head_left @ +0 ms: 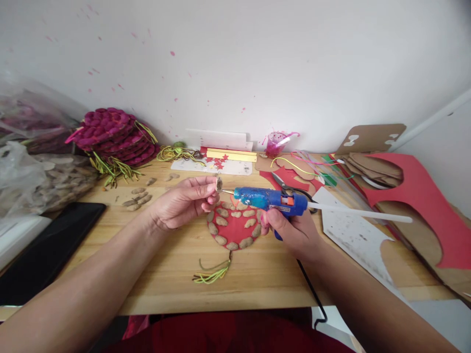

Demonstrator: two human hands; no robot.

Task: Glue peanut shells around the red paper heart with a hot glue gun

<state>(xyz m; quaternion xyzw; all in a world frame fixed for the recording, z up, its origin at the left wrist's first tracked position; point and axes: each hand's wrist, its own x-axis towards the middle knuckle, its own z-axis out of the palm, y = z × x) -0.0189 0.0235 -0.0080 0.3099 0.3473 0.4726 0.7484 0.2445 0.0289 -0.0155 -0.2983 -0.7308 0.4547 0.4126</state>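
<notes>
Between its thumb and fingers my left hand (189,198) pinches a peanut shell (219,184), raised above the table. My right hand (289,226) grips a blue glue gun (270,200), with a white glue stick (362,212) poking out of its back. The gun's metal nozzle points left and is at the shell or very close to it. Below both hands lies a red disc (235,230) with peanut shells around its rim and more inside. A green and yellow tassel (212,275) hangs off its near edge.
Loose peanuts (138,198) and a black phone (55,250) lie left, near a peanut bag (66,176) and stacked purple discs (114,135). Behind are a yellow strip (231,155) and pink cup (275,143). Scissors (281,181), red paper (423,196) and cardboard (375,166) lie right.
</notes>
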